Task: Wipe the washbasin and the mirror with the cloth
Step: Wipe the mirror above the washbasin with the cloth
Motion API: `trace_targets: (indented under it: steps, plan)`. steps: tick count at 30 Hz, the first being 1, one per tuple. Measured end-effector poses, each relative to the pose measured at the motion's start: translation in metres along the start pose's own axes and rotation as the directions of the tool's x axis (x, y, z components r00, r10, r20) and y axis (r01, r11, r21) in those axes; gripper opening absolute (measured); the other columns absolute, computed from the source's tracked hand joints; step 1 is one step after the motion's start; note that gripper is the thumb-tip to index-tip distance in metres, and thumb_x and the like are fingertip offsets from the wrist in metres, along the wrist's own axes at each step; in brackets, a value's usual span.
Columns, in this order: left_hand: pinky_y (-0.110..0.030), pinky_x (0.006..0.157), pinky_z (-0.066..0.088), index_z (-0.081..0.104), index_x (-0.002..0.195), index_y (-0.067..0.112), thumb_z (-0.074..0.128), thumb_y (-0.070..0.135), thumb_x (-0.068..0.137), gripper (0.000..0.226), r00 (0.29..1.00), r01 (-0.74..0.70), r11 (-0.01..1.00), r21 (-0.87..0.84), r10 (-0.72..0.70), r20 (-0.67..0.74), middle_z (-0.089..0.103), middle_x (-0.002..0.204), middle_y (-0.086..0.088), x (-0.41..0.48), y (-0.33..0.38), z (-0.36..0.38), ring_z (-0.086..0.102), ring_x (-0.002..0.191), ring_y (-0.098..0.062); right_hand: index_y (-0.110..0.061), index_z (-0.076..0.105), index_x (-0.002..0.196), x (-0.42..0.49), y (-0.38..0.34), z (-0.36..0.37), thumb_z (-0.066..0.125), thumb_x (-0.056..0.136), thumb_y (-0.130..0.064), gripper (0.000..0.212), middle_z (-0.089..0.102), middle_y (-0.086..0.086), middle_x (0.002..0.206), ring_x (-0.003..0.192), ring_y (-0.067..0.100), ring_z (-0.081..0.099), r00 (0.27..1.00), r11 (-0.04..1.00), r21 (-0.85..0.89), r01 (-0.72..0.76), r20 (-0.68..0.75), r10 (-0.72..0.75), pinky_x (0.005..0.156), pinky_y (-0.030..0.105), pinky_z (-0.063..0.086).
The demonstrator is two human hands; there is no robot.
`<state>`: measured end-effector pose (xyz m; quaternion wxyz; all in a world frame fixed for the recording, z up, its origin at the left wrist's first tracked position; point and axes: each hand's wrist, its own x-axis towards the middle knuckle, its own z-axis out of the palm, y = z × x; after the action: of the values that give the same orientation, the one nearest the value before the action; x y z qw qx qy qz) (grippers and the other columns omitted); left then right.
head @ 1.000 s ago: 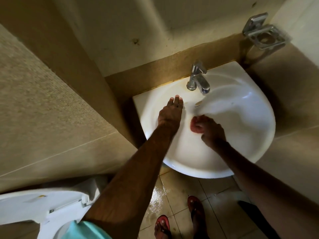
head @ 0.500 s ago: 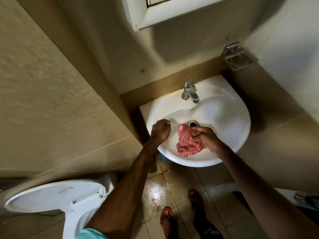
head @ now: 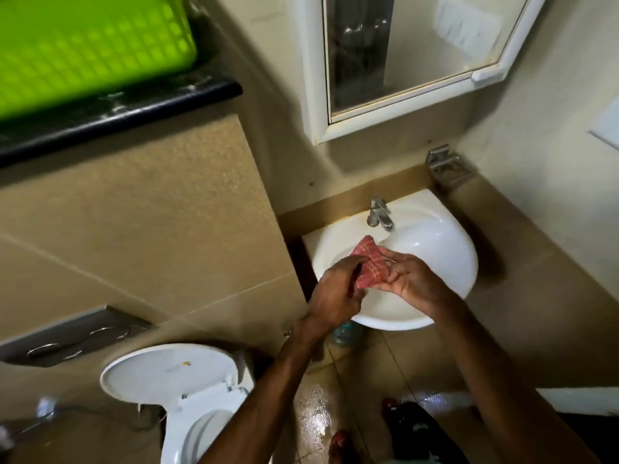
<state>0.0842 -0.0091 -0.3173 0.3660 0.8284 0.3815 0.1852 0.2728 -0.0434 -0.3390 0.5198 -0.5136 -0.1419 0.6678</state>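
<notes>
A white corner washbasin (head: 442,252) with a chrome tap (head: 380,213) hangs on the tiled wall. Above it is a white-framed mirror (head: 412,48). Over the front of the bowl I hold a red checked cloth (head: 366,262) bunched between both hands. My left hand (head: 335,289) grips its left side and my right hand (head: 408,279) grips its right side, palm turned up. The cloth is lifted clear of the basin surface.
A toilet (head: 187,396) with its lid raised stands at the lower left, with a flush plate (head: 70,333) on the wall above. A green basket (head: 90,45) sits on a dark ledge (head: 134,108). A metal holder (head: 445,165) is fixed beside the basin. The floor (head: 315,413) is wet.
The view has tilted up, bringing the mirror and basket into sight. My left hand left the basin rim and joined the right hand on the cloth, which is now raised over the bowl.
</notes>
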Motion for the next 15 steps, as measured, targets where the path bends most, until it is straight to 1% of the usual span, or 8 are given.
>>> trace_targets:
  steps: [1, 3, 5, 8, 11, 13, 14, 15]
  plan:
    - [-0.036, 0.089, 0.058, 0.06, 0.131, 0.017, 0.066, 0.015, 0.082, 0.049, 0.998, -0.027, 1.0, 0.014, 0.028, -0.063, 0.07, 0.12, -0.002, 0.001, 0.008, -0.008, 0.069, 0.102, -0.02, -0.001, 0.05, 0.145, -0.005, -0.008, 0.003, 0.04, 0.097, 0.02, 0.053, 0.068, 0.021, 0.132, 0.11, 0.033, 0.074, 0.999, 1.0, 0.008, -0.001, 0.032, 0.001, 0.079, 0.042, 0.064]
    - [-0.037, 0.08, 0.06, 0.065, 0.126, 0.017, 0.06, 0.012, 0.086, 0.041, 0.988, -0.024, 1.0, 0.006, 0.025, -0.15, 0.075, 0.108, -0.003, 0.004, 0.025, -0.023, 0.073, 0.089, -0.021, -0.008, 0.05, 0.146, -0.02, -0.025, 0.008, 0.044, 0.093, 0.025, 0.062, 0.065, 0.022, 0.136, 0.117, 0.038, 0.07, 0.99, 0.999, -0.009, 0.043, 0.132, -0.041, 0.091, 0.05, 0.06]
    - [-0.036, 0.074, 0.06, 0.067, 0.122, 0.022, 0.057, 0.016, 0.087, 0.037, 0.981, 0.006, 1.0, 0.021, -0.002, -0.194, 0.077, 0.09, -0.003, 0.008, 0.04, -0.036, 0.074, 0.077, -0.021, -0.014, 0.051, 0.146, -0.032, -0.044, 0.012, 0.057, 0.091, 0.02, 0.064, 0.068, 0.02, 0.133, 0.118, 0.041, 0.068, 0.975, 0.976, -0.159, 0.15, 0.188, -0.12, 0.1, 0.054, 0.056]
    - [-0.034, 0.067, 0.059, 0.068, 0.107, 0.028, 0.049, 0.023, 0.086, 0.028, 0.978, 0.011, 0.998, 0.062, 0.002, -0.209, 0.074, 0.068, 0.002, 0.018, 0.06, -0.055, 0.071, 0.059, -0.013, -0.021, 0.056, 0.144, -0.042, -0.074, 0.02, 0.074, 0.089, 0.002, 0.062, 0.072, 0.012, 0.129, 0.111, 0.031, 0.074, 0.947, 0.85, -0.427, 0.309, 0.217, -0.235, 0.092, 0.045, 0.062]
    - [-0.033, 0.061, 0.058, 0.068, 0.096, 0.026, 0.051, 0.017, 0.086, 0.022, 0.968, 0.025, 0.997, 0.075, -0.006, -0.25, 0.068, 0.056, 0.004, 0.029, 0.082, -0.071, 0.065, 0.046, -0.009, -0.027, 0.06, 0.14, -0.044, -0.1, 0.03, 0.082, 0.085, -0.006, 0.063, 0.074, 0.001, 0.125, 0.104, 0.019, 0.076, 0.912, 0.73, -0.547, 0.41, 0.274, -0.306, 0.087, 0.036, 0.062]
    - [-0.032, 0.058, 0.058, 0.069, 0.092, 0.022, 0.051, 0.011, 0.085, 0.023, 0.957, 0.046, 0.994, 0.099, -0.016, -0.288, 0.067, 0.053, 0.004, 0.034, 0.099, -0.08, 0.064, 0.043, -0.009, -0.028, 0.064, 0.136, -0.043, -0.116, 0.034, 0.083, 0.084, -0.007, 0.059, 0.077, 0.0, 0.116, 0.098, 0.02, 0.076, 0.88, 0.659, -0.582, 0.476, 0.322, -0.35, 0.077, 0.026, 0.06]
    - [-0.031, 0.055, 0.058, 0.07, 0.089, 0.021, 0.05, 0.008, 0.085, 0.023, 0.955, 0.051, 0.993, 0.104, -0.018, -0.296, 0.067, 0.051, 0.003, 0.036, 0.108, -0.084, 0.064, 0.041, -0.009, -0.028, 0.067, 0.132, -0.041, -0.124, 0.035, 0.082, 0.086, -0.007, 0.053, 0.078, 0.002, 0.109, 0.094, 0.025, 0.076, 0.858, 0.611, -0.603, 0.513, 0.342, -0.382, 0.071, 0.024, 0.058]
    - [-0.03, 0.052, 0.058, 0.07, 0.088, 0.02, 0.05, 0.006, 0.084, 0.025, 0.953, 0.055, 0.993, 0.105, -0.021, -0.301, 0.067, 0.049, 0.002, 0.036, 0.117, -0.089, 0.063, 0.039, -0.008, -0.029, 0.071, 0.127, -0.039, -0.133, 0.036, 0.08, 0.088, -0.009, 0.045, 0.079, 0.005, 0.102, 0.089, 0.03, 0.076, 0.838, 0.553, -0.633, 0.542, 0.354, -0.415, 0.066, 0.027, 0.057]
